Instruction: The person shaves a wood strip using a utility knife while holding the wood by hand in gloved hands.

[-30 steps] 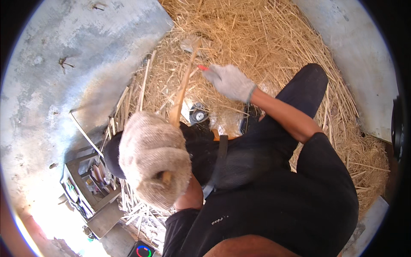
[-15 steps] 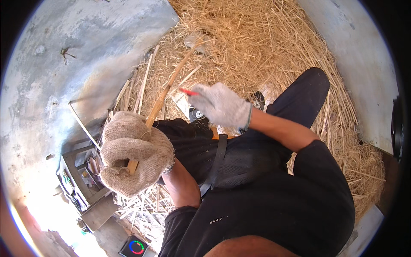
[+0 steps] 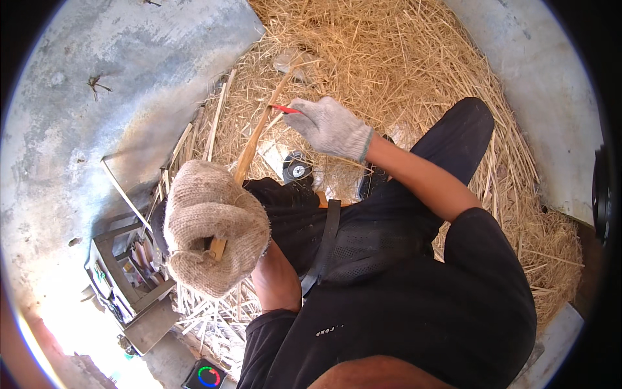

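- Bamboo strip [image 3: 254, 139]: long, thin, tan, slanting up from the gloved left fist over the straw.
- Red-handled tool [image 3: 284, 109]: small, touching the strip's upper part.

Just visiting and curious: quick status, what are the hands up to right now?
Left hand, gloved, grips near end of bamboo strip. Right hand, gloved, holds red-handled tool at the strip's far part. Straw pile all around; nothing blocking.

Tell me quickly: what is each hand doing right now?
Left hand: closed around the near end of a long wooden strip.
Right hand: closed on a red-handled tool, its tip at the strip.
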A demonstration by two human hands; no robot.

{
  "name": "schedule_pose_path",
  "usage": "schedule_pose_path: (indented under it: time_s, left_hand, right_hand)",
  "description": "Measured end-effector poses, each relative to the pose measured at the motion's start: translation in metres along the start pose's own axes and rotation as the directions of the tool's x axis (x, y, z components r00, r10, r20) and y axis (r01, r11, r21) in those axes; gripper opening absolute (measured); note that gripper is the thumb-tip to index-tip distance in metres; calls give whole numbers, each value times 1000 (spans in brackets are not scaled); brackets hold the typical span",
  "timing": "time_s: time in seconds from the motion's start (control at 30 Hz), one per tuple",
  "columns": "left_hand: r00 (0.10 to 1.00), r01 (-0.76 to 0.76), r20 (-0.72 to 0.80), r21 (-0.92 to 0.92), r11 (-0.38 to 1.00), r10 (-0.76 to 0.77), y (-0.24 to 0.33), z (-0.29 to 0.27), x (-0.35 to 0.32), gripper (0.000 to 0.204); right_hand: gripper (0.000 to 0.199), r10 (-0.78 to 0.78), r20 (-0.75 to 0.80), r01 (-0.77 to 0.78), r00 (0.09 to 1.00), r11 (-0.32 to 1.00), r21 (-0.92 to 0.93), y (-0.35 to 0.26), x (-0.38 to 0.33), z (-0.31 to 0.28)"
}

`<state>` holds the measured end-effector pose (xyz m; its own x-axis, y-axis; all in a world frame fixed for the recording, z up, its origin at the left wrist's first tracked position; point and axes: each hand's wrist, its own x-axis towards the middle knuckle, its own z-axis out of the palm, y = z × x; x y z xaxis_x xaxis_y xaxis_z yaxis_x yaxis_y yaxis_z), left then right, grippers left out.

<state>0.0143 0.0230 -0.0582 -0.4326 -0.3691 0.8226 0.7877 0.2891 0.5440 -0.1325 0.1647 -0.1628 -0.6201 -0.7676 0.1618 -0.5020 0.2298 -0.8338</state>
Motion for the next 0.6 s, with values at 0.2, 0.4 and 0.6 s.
schedule_pose_path:
  time_s: [0.2,0.4,0.6]
  left_hand:
    - [975,-223,57,166,961,216,-11,1,16,7]
    - [985,-4,-169,75,997,16,-16,11,-11,16]
    - [939,91,-320,-120,989,-125,-22,-4,-24,35]
  right_hand:
    - [44,210,-97,-211,973,978,0,51,34,33]
    - [69,515,73,-434,854,783,-446,138,-6,12]
    - [59,416,-83,-424,905,895,-140,62,-11,-25]
